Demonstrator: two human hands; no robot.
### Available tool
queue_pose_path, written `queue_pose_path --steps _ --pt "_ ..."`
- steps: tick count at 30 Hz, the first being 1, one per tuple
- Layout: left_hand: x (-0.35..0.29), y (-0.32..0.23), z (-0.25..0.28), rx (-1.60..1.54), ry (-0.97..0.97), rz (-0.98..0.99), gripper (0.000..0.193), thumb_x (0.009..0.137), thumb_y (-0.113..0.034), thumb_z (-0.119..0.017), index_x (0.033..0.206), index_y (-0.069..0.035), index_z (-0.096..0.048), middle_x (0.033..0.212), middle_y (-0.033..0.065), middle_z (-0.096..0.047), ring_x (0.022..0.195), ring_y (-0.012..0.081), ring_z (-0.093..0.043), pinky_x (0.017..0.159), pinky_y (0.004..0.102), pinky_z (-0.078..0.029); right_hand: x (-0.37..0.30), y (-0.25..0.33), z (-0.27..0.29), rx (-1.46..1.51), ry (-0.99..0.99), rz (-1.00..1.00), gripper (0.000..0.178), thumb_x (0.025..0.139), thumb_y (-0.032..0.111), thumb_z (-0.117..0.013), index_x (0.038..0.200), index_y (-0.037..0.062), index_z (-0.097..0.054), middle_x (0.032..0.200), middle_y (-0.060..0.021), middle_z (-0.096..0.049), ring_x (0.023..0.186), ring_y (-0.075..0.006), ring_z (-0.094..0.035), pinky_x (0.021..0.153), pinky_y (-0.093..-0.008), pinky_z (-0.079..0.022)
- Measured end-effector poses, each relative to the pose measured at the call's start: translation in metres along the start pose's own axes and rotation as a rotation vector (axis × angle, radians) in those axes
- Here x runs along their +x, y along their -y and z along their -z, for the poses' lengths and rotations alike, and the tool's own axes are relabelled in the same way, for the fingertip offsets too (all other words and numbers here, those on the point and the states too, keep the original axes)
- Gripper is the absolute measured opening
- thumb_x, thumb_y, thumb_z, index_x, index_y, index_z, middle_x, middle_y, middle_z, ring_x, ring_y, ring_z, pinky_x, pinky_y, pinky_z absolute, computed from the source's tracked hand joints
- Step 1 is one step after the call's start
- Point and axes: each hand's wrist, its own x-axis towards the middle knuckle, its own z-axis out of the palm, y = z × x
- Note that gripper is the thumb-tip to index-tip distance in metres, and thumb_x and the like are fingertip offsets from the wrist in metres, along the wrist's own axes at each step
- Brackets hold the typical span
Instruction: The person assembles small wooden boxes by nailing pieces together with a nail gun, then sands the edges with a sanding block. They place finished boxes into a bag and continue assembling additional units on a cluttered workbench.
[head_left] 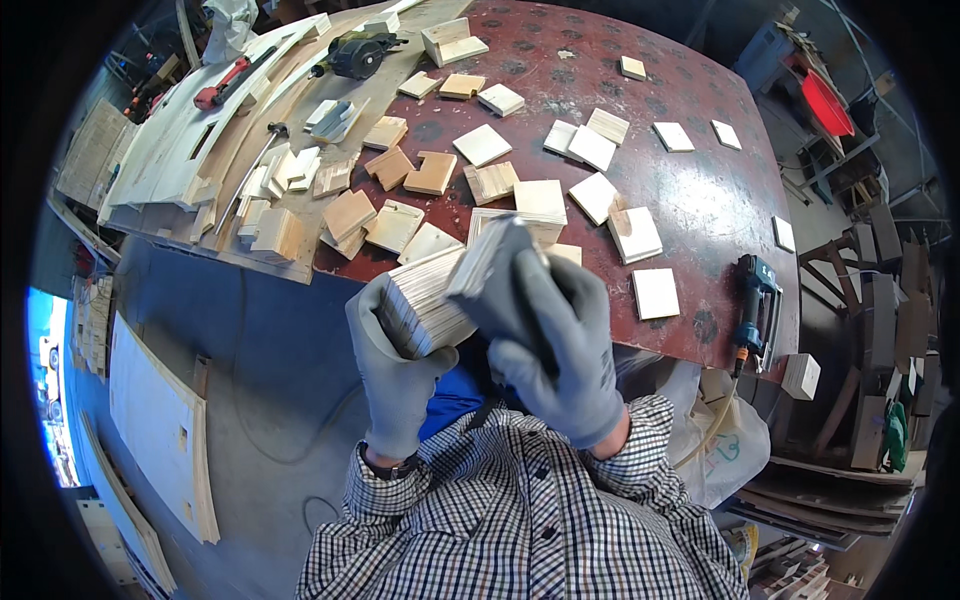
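Note:
My left hand [388,375], in a grey glove, is closed round a pale wooden block [432,300] with layered, striped edges. My gloved right hand [570,355] grips a dark grey sanding block [497,275], its side pale and layered. The sanding block is tilted up against the right end of the wooden block; its edges are slightly blurred, and I cannot tell if the two touch. Both hands are in front of my chest, by the near edge of a dark red table [690,235]. Just beyond them lies a stack of square wooden pieces [541,203].
Many loose wooden squares [656,293] are scattered over the table. A pneumatic nailer [750,305] with a hose lies at the right edge. On the left stand a circular saw [360,55], a red-handled tool [222,88] and piled wood offcuts [278,235]. A curved panel [160,420] leans below.

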Motion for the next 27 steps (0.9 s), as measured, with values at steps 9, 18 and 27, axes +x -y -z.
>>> queue_pose_path --steps 9,18,27 --pt "-0.002 0.018 -0.008 -0.675 0.116 0.401 0.079 0.068 0.005 -0.072 0.143 0.003 -0.047 0.132 0.0154 -0.061 0.121 0.0243 -0.066 0.103 0.0345 -0.058 -0.011 -0.067 -0.014 -0.364 -0.101 -0.115 0.066 0.093 0.034 -0.078 0.153 0.0156 -0.058 0.142 -0.0248 -0.055 0.121 -0.0406 -0.055 0.102 -0.0509 -0.043" --pt "-0.002 0.011 -0.013 -0.828 0.18 0.461 0.079 0.074 0.004 -0.076 0.147 0.004 -0.046 0.133 0.0164 -0.063 0.115 0.0235 -0.07 0.095 0.0314 -0.062 -0.007 -0.015 -0.022 -0.304 0.042 0.239 0.054 0.092 0.043 -0.076 0.145 0.035 -0.065 0.144 -0.0154 -0.055 0.12 -0.032 -0.057 0.102 -0.0484 -0.044" --pt "0.006 0.004 0.001 -0.534 0.173 0.331 0.087 0.078 -0.005 -0.076 0.157 0.006 -0.042 0.137 0.0152 -0.061 0.124 0.0224 -0.064 0.101 0.0308 -0.056 -0.031 -0.055 -0.007 0.23 -0.148 -0.389 0.076 0.101 0.029 -0.07 0.163 -0.002 -0.038 0.134 -0.022 -0.052 0.115 -0.0323 -0.058 0.1 -0.0451 -0.05"
